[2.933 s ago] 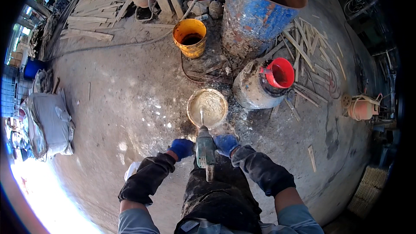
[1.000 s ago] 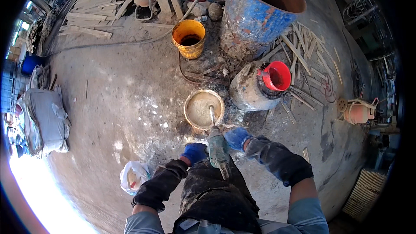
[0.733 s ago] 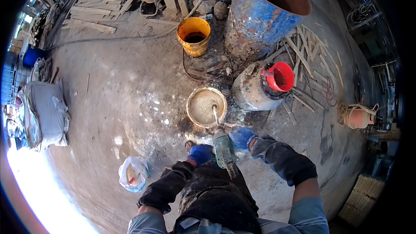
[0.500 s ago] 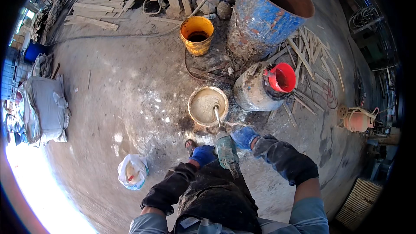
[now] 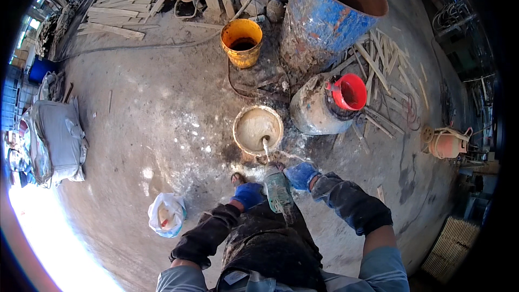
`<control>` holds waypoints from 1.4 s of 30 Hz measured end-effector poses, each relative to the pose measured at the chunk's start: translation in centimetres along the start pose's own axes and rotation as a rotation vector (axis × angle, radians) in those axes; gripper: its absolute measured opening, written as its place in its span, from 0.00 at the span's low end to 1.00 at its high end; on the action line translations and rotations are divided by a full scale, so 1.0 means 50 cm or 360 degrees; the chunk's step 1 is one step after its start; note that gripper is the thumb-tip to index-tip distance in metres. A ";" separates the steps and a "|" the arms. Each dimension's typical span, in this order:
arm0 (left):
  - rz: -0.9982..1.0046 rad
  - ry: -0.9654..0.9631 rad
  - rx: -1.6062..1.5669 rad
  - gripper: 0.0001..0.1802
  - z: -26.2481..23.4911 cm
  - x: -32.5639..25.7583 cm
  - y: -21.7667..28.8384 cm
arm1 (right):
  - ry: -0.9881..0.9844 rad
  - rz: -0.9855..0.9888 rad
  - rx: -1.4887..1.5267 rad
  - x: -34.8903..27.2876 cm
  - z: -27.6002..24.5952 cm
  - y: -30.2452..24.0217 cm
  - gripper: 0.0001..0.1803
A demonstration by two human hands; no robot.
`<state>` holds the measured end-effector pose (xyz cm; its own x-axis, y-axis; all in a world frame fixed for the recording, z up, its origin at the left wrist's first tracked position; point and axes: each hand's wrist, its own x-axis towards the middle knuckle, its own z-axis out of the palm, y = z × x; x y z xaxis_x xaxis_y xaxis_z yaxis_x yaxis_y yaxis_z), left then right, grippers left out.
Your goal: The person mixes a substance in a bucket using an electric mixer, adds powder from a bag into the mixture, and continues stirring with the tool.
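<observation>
Below the head camera, a green power mixer (image 5: 278,193) is held between two blue-gloved hands: the left hand (image 5: 248,195) is clenched around the handle on its left side, and the right hand (image 5: 300,176) is clenched around the handle on its right side. Both forearms are covered by dark, mud-stained sleeves. From the front of the mixer a thin metal shaft (image 5: 265,147) is run forward and down into a small round bucket (image 5: 258,129), which is filled with pale, wet beige mix; the paddle end is hidden under the surface (so its shape cannot be told). The bucket is stood on the stained concrete floor (image 5: 157,113), just ahead of the person's knees.

Just to the right of the bucket, a mortar-caked drum (image 5: 313,111) is seen lying on its side, with a red bucket (image 5: 348,91) set at its mouth. Farther ahead, an orange bucket (image 5: 241,42) with dark contents is stood beside a large blue rusted barrel (image 5: 330,16). A white plastic bag (image 5: 167,214) is lain on the floor to the person's left, and grey sacks (image 5: 54,140) are piled well apart at the left edge. Loose wooden slats (image 5: 378,65) are scattered to the right of the barrel
</observation>
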<state>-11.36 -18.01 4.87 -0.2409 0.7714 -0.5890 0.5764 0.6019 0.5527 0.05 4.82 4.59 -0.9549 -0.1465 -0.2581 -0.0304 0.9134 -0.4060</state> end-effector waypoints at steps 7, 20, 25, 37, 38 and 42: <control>-0.0038 0.0013 -0.0074 0.18 -0.017 -0.031 0.000 | -0.0064 -0.0041 -0.0195 -0.006 0.028 -0.022 0.08; 0.0116 0.0049 0.0148 0.23 0.005 -0.022 -0.081 | 0.0122 0.0014 -0.0009 0.008 0.045 -0.056 0.08; 0.0119 -0.0070 0.0406 0.18 -0.044 -0.025 -0.077 | 0.0037 0.0064 0.0046 0.026 0.050 -0.059 0.13; 0.0110 -0.0130 0.0413 0.20 -0.144 0.006 -0.072 | 0.0015 0.0190 0.0235 0.069 0.035 -0.052 0.15; 0.0108 -0.0142 0.0431 0.20 -0.151 0.008 -0.067 | 0.0010 0.0227 0.0244 0.070 0.034 -0.052 0.15; 0.0057 -0.0284 0.0535 0.21 -0.168 0.022 -0.061 | 0.0055 0.0222 0.0235 0.072 0.028 -0.047 0.15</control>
<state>-19.96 -17.27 7.50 -0.0933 0.7249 -0.6825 0.8132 0.4510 0.3678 -2.91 1.63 3.40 -0.9565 -0.0069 -0.2915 0.1441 0.8580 -0.4930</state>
